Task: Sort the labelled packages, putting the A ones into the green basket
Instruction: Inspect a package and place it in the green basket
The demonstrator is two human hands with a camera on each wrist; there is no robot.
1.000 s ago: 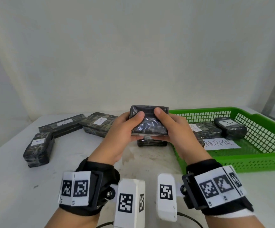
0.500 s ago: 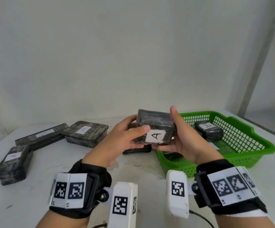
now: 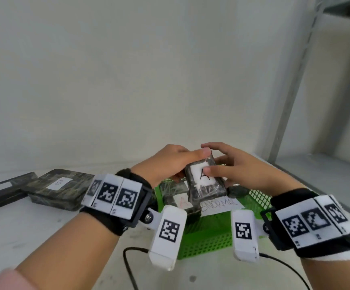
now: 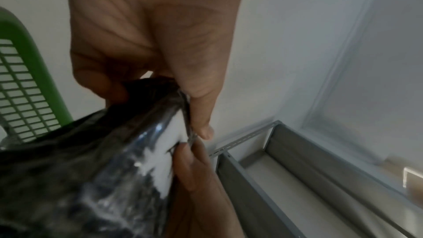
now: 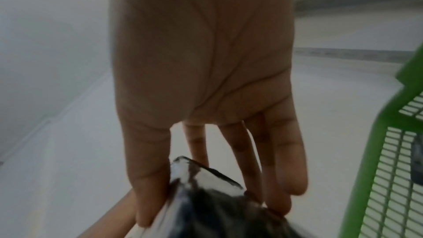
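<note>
A dark, plastic-wrapped package [image 3: 208,190] with a white label marked A faces up, held just above the green basket [image 3: 207,235]. My left hand [image 3: 178,164] grips its far left end, thumb on top. My right hand [image 3: 224,166] pinches the right side, thumb on the label, index finger stretched above. In the left wrist view the package [image 4: 91,169] fills the lower left under the left hand [image 4: 155,57]. The right wrist view shows the right hand [image 5: 206,79] with thumb and fingers on either side of the package [image 5: 217,205]. The basket's floor holds a paper sheet [image 3: 220,205] and other dark packages [image 3: 238,190].
On the white table to the left lie a flat package labelled B [image 3: 56,189] and a long dark package [image 3: 0,193]. A cable [image 3: 128,266] runs along the near table. A grey metal shelf frame [image 3: 295,80] stands at the right, past the basket.
Both hands have carried the A package to the right, from beside the basket to over it. The package now lies flatter, label up, and the view has swung right.
</note>
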